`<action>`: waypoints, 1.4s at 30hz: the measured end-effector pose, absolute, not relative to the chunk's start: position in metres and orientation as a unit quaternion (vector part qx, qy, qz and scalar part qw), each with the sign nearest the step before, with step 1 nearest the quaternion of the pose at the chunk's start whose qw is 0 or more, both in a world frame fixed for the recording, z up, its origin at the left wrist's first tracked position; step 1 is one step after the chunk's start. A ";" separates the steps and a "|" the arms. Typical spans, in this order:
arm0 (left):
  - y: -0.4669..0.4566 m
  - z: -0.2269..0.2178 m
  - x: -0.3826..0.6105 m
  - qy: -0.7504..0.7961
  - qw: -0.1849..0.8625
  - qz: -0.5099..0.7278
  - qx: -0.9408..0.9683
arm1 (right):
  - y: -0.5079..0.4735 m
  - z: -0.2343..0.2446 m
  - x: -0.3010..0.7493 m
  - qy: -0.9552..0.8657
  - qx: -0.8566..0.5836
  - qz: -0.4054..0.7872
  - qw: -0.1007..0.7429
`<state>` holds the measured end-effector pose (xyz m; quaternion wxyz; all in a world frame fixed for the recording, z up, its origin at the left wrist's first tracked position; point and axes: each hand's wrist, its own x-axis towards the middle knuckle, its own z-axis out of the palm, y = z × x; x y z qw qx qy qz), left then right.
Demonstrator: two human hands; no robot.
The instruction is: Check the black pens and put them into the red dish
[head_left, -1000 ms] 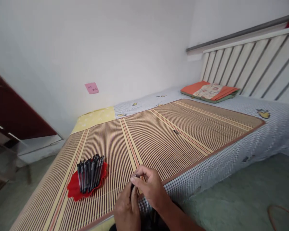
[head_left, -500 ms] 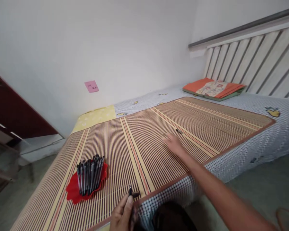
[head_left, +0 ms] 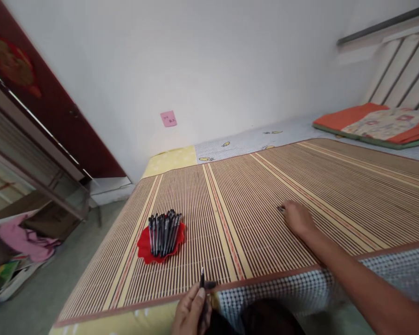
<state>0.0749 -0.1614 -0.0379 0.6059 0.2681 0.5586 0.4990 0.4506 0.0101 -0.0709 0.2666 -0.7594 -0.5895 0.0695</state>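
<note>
At the near edge of the striped bamboo mat (head_left: 261, 232), my left hand (head_left: 192, 309) is closed around a dark pen (head_left: 202, 278), its bare pale tip pointing up. Another dark shape beside that hand is too unclear to name. Farther out over the mat, my right hand (head_left: 298, 217) has its fingers pinched on a small dark pen cap (head_left: 280, 208); its details are blurred. Several dark pens (head_left: 164, 235) lie bundled side by side on a red scalloped dish (head_left: 144, 249), left of both hands.
An orange and floral folded cloth (head_left: 373, 123) rests at the bed's far right, near the white slatted headboard (head_left: 398, 79). A pink note (head_left: 168, 118) is stuck on the white wall. Left of the bed are a dark red door (head_left: 56, 93) and a pink cloth (head_left: 26, 239).
The view has turned left. The cap that lay on the mat is now in my right hand's fingers, which were empty-looking before. My left hand keeps hold of the pen.
</note>
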 end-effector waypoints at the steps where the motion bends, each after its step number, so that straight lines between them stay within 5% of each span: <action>1: -0.164 -0.035 0.074 0.557 0.607 0.497 0.271 | 0.000 -0.070 0.434 -0.603 -0.742 0.082 0.279; 3: -0.170 -0.027 0.072 0.551 0.613 0.485 0.294 | -0.026 -0.066 0.395 -0.625 -0.702 0.122 0.317; 7: -0.185 -0.015 0.068 0.522 0.623 0.436 0.386 | -0.091 -0.042 0.312 -0.508 -0.512 0.446 0.531; 12: -0.205 -0.013 0.063 0.493 0.618 0.413 0.452 | -0.155 -0.003 0.242 -0.372 -0.335 0.622 0.602; 29: -0.242 0.002 0.055 0.426 0.631 0.465 0.452 | -0.203 0.032 0.207 -0.531 -0.285 0.661 0.447; 42: -0.241 -0.044 0.058 0.413 0.663 0.498 0.376 | -0.206 -0.029 0.197 -0.458 -0.302 0.700 0.457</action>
